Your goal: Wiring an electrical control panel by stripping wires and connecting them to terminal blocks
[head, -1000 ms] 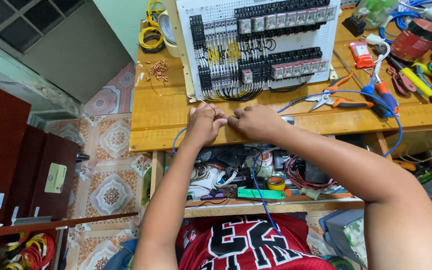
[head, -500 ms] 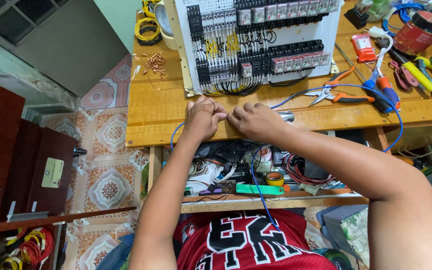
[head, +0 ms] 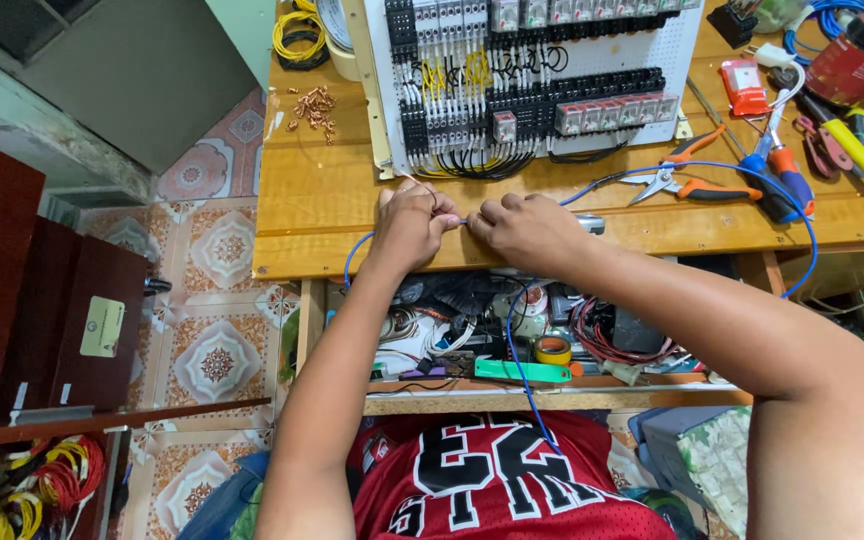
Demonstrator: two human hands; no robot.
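Note:
My left hand [head: 412, 222] and my right hand [head: 522, 228] meet at the front edge of a wooden workbench [head: 322, 205], fingertips almost touching. Both pinch a thin blue wire [head: 797, 215]; it loops out to the right over the bench and another length drops below the bench edge toward my lap. A small metal tool tip shows just right of my right hand. Directly behind my hands lies a white perforated panel [head: 687, 45] with rows of black terminal blocks, relays and black and yellow wiring.
Orange-handled pliers [head: 697, 185], a blue and red screwdriver [head: 777, 170], more hand tools and a red can [head: 857, 50] lie at the right. Small copper ferrules [head: 312, 105] are scattered at the left. A shelf under the bench holds tape rolls and cables. Tiled floor lies at the left.
My hands stay together on the blue wire at the bench edge; the fingers shift slightly. The camera has tilted a little, so the panel sits higher in view.

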